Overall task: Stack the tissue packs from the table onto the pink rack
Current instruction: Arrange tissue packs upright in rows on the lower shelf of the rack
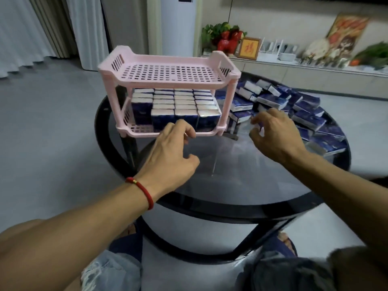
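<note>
A two-tier pink rack (168, 74) stands on the far left part of a round dark glass surface (231, 181), its long axis running left to right across the view and its open front facing the person. The lower tier is packed with blue-and-white tissue packs (178, 106), set upright in tidy rows with their pale top ends showing; the perforated upper tier carries nothing. To the right of the rack, a loose pile of tissue packs (294, 110) lies flat and tilted at mixed angles along the surface's far right edge, several with their long sides slanting toward the rack.

The person's left hand (170, 152), a red cord bracelet (140, 192) at the wrist, hovers just in front of the lower tier, its fingers (182, 131) loosely curled and gripping nothing. The right hand (275, 135) reaches over the near edge of the pile, fingers curled downward with the tips close together; whether they touch or pinch a pack cannot be told, as the hand is motion-blurred and covers what lies under it.

The rear rows in the lower tier are partly hidden by the upper shelf. Printing on the packs is too soft to read. Beyond the surface, a low white cabinet (294, 70) holds a framed picture (248, 48) and a red figurine (227, 42), all blurred.
</note>
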